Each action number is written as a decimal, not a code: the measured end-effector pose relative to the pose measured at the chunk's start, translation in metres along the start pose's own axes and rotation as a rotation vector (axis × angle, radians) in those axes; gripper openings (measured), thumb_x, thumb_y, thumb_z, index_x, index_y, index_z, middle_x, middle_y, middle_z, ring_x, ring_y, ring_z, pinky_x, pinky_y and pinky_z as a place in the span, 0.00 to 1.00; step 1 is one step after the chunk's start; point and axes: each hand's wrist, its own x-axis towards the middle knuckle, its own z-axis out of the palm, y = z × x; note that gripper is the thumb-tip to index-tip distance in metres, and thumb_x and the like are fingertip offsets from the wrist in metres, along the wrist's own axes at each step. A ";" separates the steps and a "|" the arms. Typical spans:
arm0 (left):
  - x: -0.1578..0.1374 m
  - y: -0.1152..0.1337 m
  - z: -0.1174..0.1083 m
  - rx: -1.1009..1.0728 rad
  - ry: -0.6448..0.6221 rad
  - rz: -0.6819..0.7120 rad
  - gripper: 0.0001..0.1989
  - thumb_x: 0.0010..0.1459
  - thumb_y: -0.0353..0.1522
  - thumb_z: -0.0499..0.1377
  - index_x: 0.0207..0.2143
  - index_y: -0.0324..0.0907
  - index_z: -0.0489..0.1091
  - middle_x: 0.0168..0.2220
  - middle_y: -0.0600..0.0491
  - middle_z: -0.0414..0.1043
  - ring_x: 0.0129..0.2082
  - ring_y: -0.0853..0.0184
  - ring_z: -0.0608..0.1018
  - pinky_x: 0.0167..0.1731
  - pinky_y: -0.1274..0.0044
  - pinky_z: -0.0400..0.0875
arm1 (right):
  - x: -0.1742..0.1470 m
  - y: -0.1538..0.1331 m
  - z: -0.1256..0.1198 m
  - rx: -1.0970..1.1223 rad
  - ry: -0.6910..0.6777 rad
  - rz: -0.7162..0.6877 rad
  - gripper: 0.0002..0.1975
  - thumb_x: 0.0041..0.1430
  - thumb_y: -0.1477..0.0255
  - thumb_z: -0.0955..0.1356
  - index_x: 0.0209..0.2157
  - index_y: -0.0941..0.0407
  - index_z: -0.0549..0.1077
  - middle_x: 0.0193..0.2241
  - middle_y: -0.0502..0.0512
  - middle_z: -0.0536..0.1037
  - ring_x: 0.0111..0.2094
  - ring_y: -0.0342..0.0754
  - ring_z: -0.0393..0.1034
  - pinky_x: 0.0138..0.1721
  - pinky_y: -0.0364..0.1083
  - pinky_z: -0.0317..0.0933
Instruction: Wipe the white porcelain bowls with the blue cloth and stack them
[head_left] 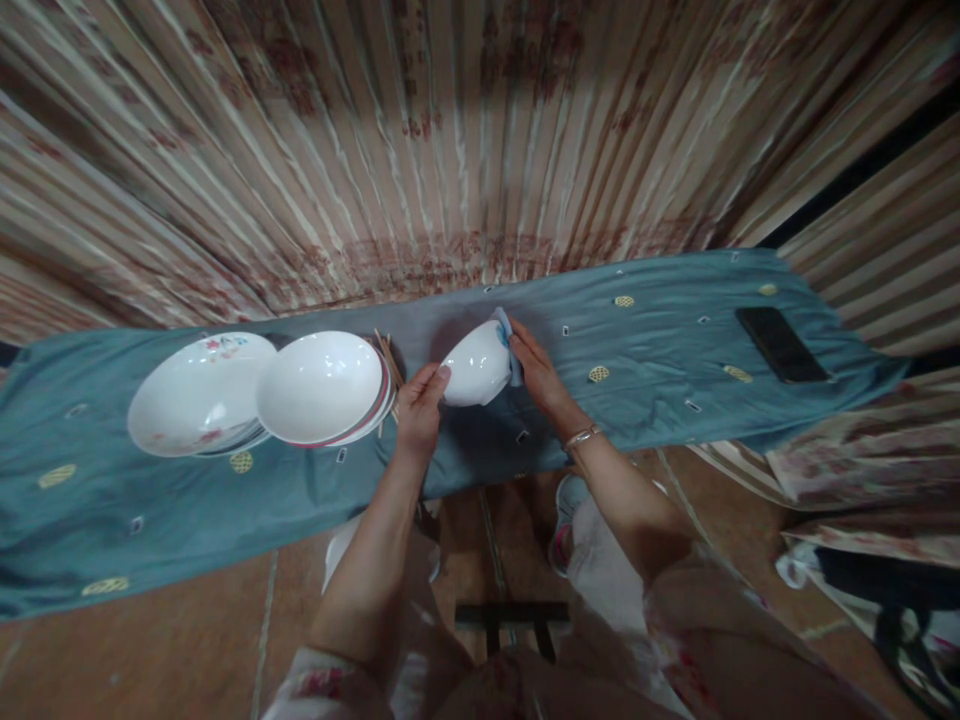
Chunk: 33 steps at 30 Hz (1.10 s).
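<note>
A white bowl is held tilted on its side above the cloth-covered table. My left hand grips its left edge, thumb on the outer wall. My right hand presses a light blue cloth against the bowl's right side; its fingers are partly hidden behind the cloth. Just left of my left hand lie several thin wooden chopsticks, partly covered by a stack of white bowls. Some bowls in that stack show a red rim.
A stack of large white plates with floral decoration stands at the left. Toward the right end of the blue-green tablecloth lies a dark phone. A pleated curtain hangs along the table's far edge.
</note>
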 end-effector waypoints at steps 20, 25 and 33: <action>-0.003 -0.009 0.010 -0.018 -0.041 0.005 0.21 0.53 0.46 0.66 0.43 0.42 0.78 0.41 0.50 0.81 0.44 0.62 0.79 0.49 0.73 0.70 | 0.004 0.000 -0.010 0.063 0.127 0.001 0.25 0.61 0.53 0.66 0.54 0.51 0.76 0.57 0.54 0.77 0.62 0.53 0.67 0.68 0.55 0.55; 0.000 -0.015 0.004 0.134 -0.059 0.112 0.21 0.59 0.45 0.61 0.50 0.43 0.77 0.52 0.46 0.79 0.55 0.56 0.77 0.59 0.64 0.67 | 0.001 -0.010 -0.016 -0.098 0.095 -0.105 0.28 0.64 0.51 0.64 0.58 0.53 0.73 0.60 0.56 0.74 0.63 0.53 0.65 0.69 0.55 0.53; 0.009 -0.009 -0.005 0.405 0.017 0.443 0.23 0.64 0.46 0.56 0.55 0.44 0.75 0.56 0.45 0.75 0.57 0.57 0.75 0.61 0.66 0.65 | -0.015 -0.024 0.000 -0.486 0.038 -0.312 0.27 0.72 0.58 0.55 0.66 0.52 0.63 0.65 0.58 0.66 0.69 0.53 0.55 0.71 0.58 0.46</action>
